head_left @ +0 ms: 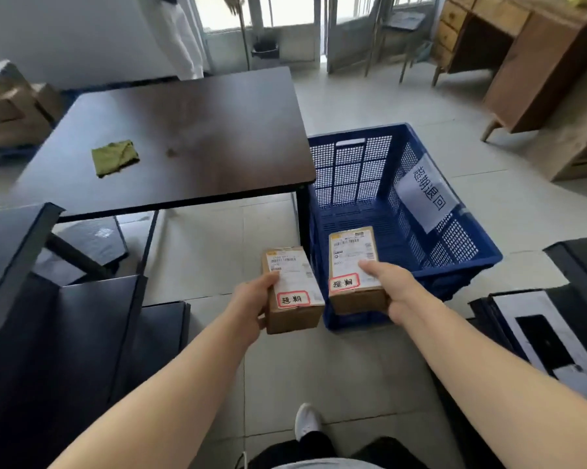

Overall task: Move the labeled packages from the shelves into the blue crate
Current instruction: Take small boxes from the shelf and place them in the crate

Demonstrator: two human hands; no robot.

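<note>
1. Head view: my left hand (254, 299) grasps a small brown cardboard package (293, 292) with a white label and a red-bordered sticker. It is held above the pale tiled floor (319, 367), just outside the near-left corner of the blue perforated plastic crate (353, 170).
2. My right hand (392, 289) grasps a matching second cardboard package (354, 269) over the crate's near rim, with open mesh bottom showing beyond it.
3. The crate's left wall stands close beside the corner leg of the dark, smooth desk (170, 113), which carries a crumpled green cloth (115, 158).
</note>
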